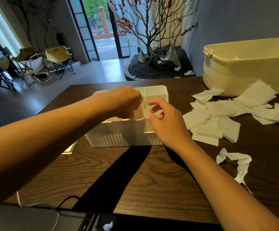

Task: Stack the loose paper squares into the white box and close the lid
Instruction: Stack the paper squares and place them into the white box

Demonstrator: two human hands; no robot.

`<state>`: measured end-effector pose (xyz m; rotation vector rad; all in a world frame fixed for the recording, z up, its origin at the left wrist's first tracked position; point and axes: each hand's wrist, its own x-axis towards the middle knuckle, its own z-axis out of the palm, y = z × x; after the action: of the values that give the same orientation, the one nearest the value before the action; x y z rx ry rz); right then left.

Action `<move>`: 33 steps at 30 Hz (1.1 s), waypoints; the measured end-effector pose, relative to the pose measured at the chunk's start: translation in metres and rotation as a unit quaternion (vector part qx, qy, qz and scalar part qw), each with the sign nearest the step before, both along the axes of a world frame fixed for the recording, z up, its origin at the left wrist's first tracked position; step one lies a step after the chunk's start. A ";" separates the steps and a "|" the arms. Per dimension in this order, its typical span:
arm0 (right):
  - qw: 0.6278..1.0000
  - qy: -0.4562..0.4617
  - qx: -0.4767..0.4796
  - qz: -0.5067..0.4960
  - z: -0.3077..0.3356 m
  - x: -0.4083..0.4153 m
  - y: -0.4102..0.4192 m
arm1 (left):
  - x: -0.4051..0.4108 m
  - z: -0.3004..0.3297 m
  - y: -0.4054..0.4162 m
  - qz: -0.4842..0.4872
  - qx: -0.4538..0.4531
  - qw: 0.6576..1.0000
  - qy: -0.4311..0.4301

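The white ribbed box stands in the middle of the dark wooden table, open on top and split by a divider into two compartments. My left hand hangs over the left compartment with its fingers curled down inside; what they touch is hidden. Over the right compartment my right hand hovers with loosely curled fingers, thumb and forefinger apart, and no paper visibly between them. The loose paper squares lie in a scattered heap on the table, right of the box.
A cream plastic tub stands at the back right with paper inside. A twisted paper strip lies at the front right. A flat white piece shows under my left forearm. Black cables run along the table's near edge.
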<state>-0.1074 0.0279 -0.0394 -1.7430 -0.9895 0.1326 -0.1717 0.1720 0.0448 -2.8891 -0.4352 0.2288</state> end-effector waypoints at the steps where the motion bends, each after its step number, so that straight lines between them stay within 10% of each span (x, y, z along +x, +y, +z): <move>1: 1.000 -0.003 -0.002 0.000 0.000 0.000 0.000 | -0.001 0.003 -0.002 0.001 0.008 1.000 -0.022; 16: 1.000 -0.024 0.002 -0.015 -0.003 -0.002 0.002 | -0.003 -0.007 0.002 0.058 -0.187 0.977 0.080; 33: 0.994 -0.063 -0.011 -0.092 0.034 0.025 -0.055 | 0.019 0.026 -0.063 -0.022 -0.228 0.963 -0.139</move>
<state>-0.0822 -0.0269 -0.0053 -1.8714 -0.9139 -0.0863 -0.1524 0.1087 0.0704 -3.3993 -0.4057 -0.1033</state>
